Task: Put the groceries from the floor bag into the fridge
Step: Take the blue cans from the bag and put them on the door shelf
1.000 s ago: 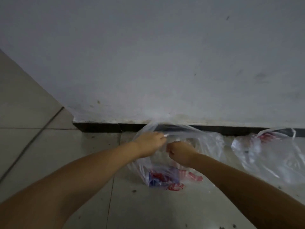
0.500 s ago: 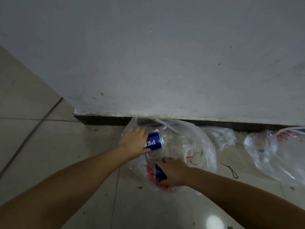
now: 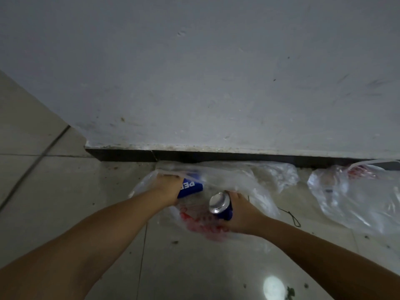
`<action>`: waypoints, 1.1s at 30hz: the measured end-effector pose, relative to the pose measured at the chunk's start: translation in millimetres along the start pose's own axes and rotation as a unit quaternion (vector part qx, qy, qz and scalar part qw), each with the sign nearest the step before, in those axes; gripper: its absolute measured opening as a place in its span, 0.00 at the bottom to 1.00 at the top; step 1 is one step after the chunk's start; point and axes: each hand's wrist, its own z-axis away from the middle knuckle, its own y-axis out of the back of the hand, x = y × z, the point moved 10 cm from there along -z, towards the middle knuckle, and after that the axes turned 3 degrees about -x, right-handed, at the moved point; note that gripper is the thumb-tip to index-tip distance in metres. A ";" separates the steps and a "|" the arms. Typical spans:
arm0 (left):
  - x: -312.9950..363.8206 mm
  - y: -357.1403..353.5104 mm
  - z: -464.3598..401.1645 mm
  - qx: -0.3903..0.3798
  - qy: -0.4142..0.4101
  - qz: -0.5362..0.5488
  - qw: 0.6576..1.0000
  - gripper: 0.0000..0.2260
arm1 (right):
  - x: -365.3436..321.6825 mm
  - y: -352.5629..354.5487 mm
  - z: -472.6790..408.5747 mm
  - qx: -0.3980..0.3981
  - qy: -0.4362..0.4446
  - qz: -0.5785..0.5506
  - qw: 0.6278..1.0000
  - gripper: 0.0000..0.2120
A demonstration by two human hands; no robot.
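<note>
I am looking down at a tiled floor beside a grey wall with a dark skirting strip. A clear plastic bag lies open on the floor against the wall. My left hand reaches into the bag's left side, its grip curled round a blue can that lies on its side; white letters show on the can just right of my fingers, and the bag's rim drapes over my knuckles. My right hand grips a second can at the bag's near edge. This one is tilted, its silver end facing up towards me, its blue body wrapped in my palm. The two cans are near each other but apart. A second bag lies to the right, well clear of my hands. A thin dark string lies on the floor between the bags.
</note>
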 end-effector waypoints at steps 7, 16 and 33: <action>2.4 30.7 10.5 0.139 -0.123 0.142 0.972 0.30 | 6.1 30.6 18.0 0.085 0.011 -0.107 0.990 0.39; 42.0 49.5 24.7 0.141 -0.180 0.221 0.948 0.27 | -2.9 2.7 6.6 -0.002 0.047 -0.062 0.997 0.39; 60.9 51.2 12.9 0.108 -0.143 0.074 0.981 0.34 | -13.6 59.4 6.2 0.056 0.029 0.240 0.969 0.41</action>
